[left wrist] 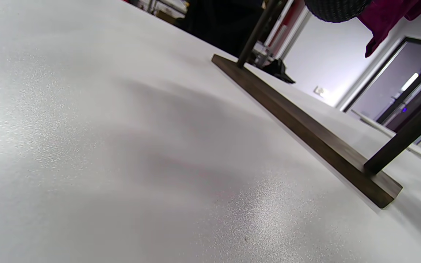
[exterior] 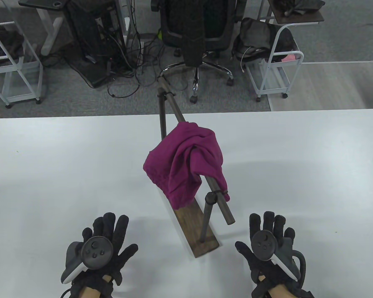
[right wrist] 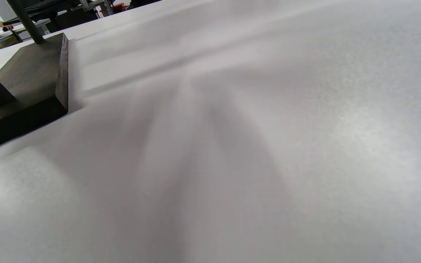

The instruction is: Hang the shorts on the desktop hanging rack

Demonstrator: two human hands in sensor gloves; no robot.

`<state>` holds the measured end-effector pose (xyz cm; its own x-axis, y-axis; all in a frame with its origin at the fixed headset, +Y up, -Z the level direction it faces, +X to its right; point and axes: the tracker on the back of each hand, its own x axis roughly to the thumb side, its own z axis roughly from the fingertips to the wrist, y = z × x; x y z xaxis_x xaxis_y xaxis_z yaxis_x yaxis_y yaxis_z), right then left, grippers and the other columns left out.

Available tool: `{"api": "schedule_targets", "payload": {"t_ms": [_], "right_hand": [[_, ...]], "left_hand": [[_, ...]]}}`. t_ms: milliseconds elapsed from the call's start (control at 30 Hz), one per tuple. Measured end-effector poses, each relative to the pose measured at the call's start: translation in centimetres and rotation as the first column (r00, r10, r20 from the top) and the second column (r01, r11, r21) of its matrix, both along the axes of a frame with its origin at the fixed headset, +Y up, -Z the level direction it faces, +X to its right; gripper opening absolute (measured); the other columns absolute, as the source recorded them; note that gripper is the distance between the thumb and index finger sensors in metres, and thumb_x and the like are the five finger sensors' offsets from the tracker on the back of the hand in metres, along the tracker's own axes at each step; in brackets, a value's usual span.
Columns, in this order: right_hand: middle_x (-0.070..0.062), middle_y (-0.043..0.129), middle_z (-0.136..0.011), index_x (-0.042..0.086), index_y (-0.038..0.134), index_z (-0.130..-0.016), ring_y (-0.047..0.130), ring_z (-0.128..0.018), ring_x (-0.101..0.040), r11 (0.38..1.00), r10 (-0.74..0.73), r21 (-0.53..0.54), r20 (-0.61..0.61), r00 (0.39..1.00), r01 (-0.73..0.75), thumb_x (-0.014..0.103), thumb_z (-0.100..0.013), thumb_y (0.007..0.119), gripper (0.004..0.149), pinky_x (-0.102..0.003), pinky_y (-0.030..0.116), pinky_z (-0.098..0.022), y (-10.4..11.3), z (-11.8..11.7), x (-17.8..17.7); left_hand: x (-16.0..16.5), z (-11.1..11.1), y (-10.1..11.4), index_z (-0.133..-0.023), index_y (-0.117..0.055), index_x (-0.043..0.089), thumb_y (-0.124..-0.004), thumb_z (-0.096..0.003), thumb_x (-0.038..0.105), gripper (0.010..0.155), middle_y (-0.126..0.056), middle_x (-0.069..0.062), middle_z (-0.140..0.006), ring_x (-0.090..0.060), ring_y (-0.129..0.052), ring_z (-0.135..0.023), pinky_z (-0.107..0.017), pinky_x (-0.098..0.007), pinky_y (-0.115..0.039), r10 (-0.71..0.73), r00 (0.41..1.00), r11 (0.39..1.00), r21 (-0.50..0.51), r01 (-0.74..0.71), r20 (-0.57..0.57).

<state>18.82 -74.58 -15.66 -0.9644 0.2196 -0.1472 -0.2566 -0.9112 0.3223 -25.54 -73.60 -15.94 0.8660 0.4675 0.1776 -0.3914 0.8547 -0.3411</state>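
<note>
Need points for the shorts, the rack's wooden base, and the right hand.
shorts (exterior: 186, 161): table view, middle of the bunched magenta fabric over the bar.
wooden base (left wrist: 305, 126): left wrist view, top face of the plank.
right hand (exterior: 267, 245): table view, back of the glove, at the tracker.

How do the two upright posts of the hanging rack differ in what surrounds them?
The near post stands uncovered, while the far post has the magenta shorts bunched just in front of its lower part. The near post rises between the left hand and right hand; the far post stands near the table's back edge. Both are dark and carry the bar.
</note>
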Motion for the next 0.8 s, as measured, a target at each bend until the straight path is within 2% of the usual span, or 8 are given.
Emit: {"api": "schedule_targets", "payload": {"t_ms": [800], "right_hand": [[-0.001,-0.037,-0.098,0.039,-0.022,-0.092,-0.034,-0.095,-0.034,1.000,-0.016,-0.019,-0.012,1.000,0.016,0.066,-0.052,0.047,0.084,-0.063,-0.019,-0.066,-0.17,-0.09,-0.04]], "left_hand": [[0.10,-0.25,-0.20,-0.117,-0.008,0.022,-0.055,-0.0605,0.058,0.082,0.004,-0.027,-0.116,-0.055,0.002,-0.103,-0.065,-0.073,0.003,0.021,1.000,0.999,-0.043,-0.020,0.009]]}}
